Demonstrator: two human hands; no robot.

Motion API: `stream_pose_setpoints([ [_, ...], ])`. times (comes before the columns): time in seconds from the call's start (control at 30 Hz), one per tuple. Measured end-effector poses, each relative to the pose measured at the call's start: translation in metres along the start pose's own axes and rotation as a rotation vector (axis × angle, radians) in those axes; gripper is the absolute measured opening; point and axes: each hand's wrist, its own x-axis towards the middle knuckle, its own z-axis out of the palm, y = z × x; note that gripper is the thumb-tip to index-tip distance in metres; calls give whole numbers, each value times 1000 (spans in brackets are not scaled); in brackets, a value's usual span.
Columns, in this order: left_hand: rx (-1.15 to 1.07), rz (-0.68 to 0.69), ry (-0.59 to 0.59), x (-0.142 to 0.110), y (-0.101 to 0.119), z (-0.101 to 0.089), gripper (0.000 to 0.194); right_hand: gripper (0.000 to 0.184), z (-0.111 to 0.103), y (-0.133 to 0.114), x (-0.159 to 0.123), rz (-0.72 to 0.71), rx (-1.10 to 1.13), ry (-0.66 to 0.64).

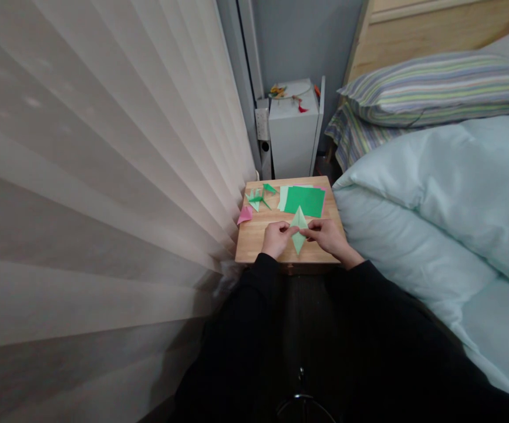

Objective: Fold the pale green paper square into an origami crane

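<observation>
A light green folded paper piece [299,229], diamond-shaped with a pointed top and bottom, lies on a small wooden table [254,238]. My left hand [276,237] pinches its left side with fingers closed. From the right, my right hand [326,234] pinches its middle, fingers also closed on the paper. Just behind lies a stack of green paper sheets [304,200]. Finished green folded figures [258,198] sit at the table's far left, and a pink folded piece [244,215] lies by the left edge.
A pleated curtain [104,176] hangs close along the left. A bed with a pale blue duvet [434,200] and a striped pillow [439,85] borders the table's right side. A white box-shaped unit [293,132] stands behind the table.
</observation>
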Motion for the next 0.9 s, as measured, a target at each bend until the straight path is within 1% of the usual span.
stream_pose_setpoints([
  [0.1, 12, -2, -21, 2, 2, -9, 31, 41, 4, -1, 2, -46, -35, -26],
  [0.23, -11, -32, -50, 3, 3, -24, 31, 32, 11, -4, 2, -114, -91, -35],
  [0.3, -43, -69, -54, 3, 1, -30, 36, 27, 15, -7, 0, -152, -120, 3],
  [0.4, -115, -155, -70, 2, -3, -33, 45, 21, 21, -12, -3, -221, -156, 94],
  [0.47, -209, -222, -114, 0, -3, -34, 54, 18, 26, -14, -5, -276, -177, 129],
  [0.5, -288, -253, -144, -1, -2, -34, 55, 17, 28, -15, -5, -313, -194, 139],
  [0.6, -589, -327, -213, -3, 4, -36, 46, 22, 34, -14, -6, -423, -268, 156],
  [0.67, -677, -331, -227, -3, 9, -39, 41, 25, 35, -14, -6, -454, -276, 148],
  [0.77, -689, -302, -240, 0, 15, -42, 41, 27, 34, -17, -8, -443, -189, 110],
  [0.9, -655, -296, -264, 4, 20, -46, 41, 32, 30, -21, -13, -316, 12, -5],
])
